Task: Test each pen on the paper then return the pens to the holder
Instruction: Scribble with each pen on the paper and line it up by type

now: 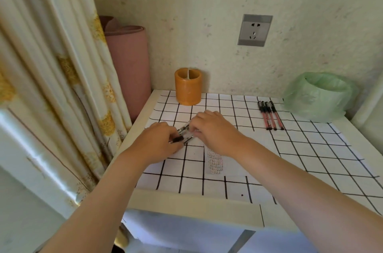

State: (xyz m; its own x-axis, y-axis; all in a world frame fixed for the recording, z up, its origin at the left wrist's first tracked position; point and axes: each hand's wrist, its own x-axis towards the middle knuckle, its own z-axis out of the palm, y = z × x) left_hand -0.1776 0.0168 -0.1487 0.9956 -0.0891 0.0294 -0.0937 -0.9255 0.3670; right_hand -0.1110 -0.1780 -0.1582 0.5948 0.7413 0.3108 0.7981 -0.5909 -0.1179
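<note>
Both hands meet over the left middle of the gridded table top. My left hand grips the dark lower ends of a small bunch of clear-barrelled pens. My right hand pinches the same bunch from the right, its fingers curled over the upper ends. How many pens are in the bunch is hidden by the fingers. An orange cylindrical holder stands at the back of the table by the wall. Several red pens lie side by side at the back right. Under my right wrist lies a paper strip covered with small marks.
A bin lined with a green plastic bag stands at the back right corner. A rolled pink mat leans between the table and the curtain on the left. A wall socket is above the table.
</note>
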